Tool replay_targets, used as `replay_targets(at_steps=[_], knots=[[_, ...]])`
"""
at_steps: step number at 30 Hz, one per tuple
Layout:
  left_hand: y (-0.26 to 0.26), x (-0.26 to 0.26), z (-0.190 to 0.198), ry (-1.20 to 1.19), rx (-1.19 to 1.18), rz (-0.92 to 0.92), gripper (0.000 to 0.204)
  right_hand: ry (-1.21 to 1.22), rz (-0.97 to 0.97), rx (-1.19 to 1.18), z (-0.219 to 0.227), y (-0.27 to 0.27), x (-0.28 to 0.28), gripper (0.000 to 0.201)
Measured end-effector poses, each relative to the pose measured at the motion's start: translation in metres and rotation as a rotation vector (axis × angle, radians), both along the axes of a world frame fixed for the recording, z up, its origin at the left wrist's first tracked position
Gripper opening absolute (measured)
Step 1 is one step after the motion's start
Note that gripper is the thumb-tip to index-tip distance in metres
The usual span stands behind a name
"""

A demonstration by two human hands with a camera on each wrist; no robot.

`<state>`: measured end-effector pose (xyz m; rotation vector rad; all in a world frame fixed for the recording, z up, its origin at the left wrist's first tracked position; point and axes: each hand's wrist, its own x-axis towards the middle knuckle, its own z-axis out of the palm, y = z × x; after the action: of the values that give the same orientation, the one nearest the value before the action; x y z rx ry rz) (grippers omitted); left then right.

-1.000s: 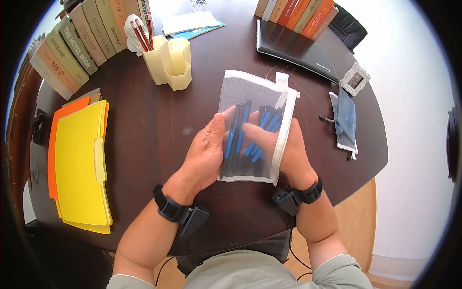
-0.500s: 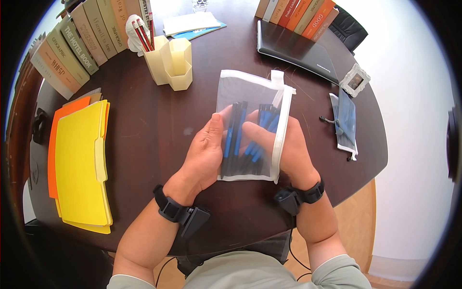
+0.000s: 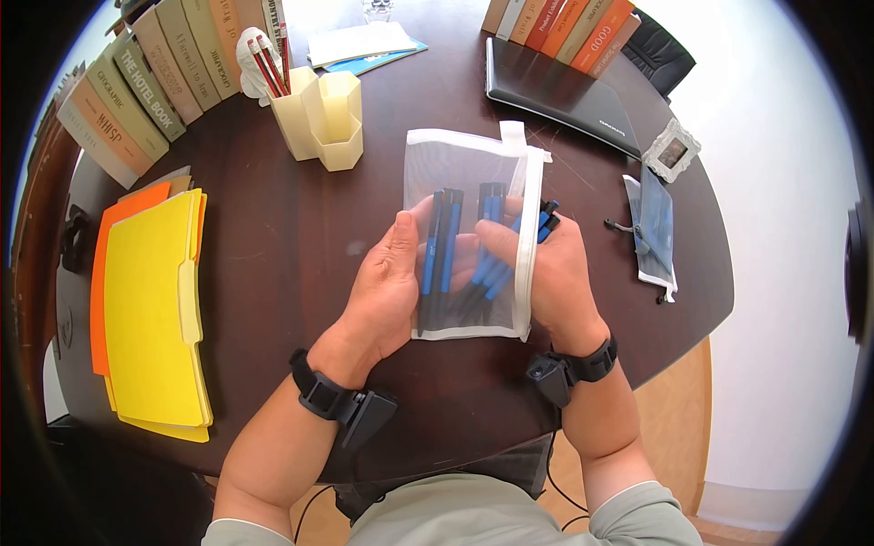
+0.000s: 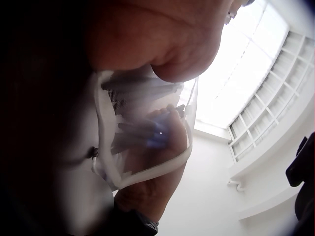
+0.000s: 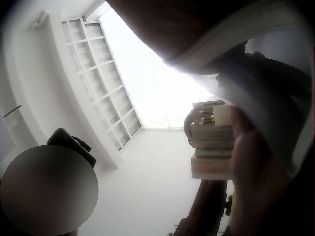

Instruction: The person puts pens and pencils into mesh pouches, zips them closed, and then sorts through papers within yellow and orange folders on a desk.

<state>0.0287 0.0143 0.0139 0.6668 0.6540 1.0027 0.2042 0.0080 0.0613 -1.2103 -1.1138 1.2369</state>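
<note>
Starting at your far left, the yellow folder (image 3: 150, 309) lies over the orange folder (image 3: 98, 300) on the dark table (image 3: 273, 273), with upright books (image 3: 137, 109) beyond. Next comes the cream pencil holder (image 3: 296, 118), red pencils (image 3: 265, 68) standing in it. Now your left hand (image 3: 382, 287): it's clamped on the mesh bag (image 3: 469, 159), thumb along the near left edge. The bag is up between your 2 hands, blue-and-black pens (image 3: 452, 241) showing through, some poking past its white zip edge. Your right hand (image 3: 566, 282) is clamped on those pens, thumb visible through the mesh. Further right sit the laptop (image 3: 564, 96), a second pouch (image 3: 654, 237) and a small picture frame (image 3: 672, 152).
</note>
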Motion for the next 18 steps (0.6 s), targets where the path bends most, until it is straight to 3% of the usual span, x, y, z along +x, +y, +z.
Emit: replay_targets(at_steps=[9,18], knots=[[0.000,-0.001,-0.002,0.023,0.005,-0.009,0.067,0.040,-0.065,-0.031,-0.004,0.003,0.003,0.017],[0.002,-0.001,-0.012,-0.010,0.003,-0.004,0.069,0.059,0.005,-0.011,-0.003,0.000,-0.002,0.020]])
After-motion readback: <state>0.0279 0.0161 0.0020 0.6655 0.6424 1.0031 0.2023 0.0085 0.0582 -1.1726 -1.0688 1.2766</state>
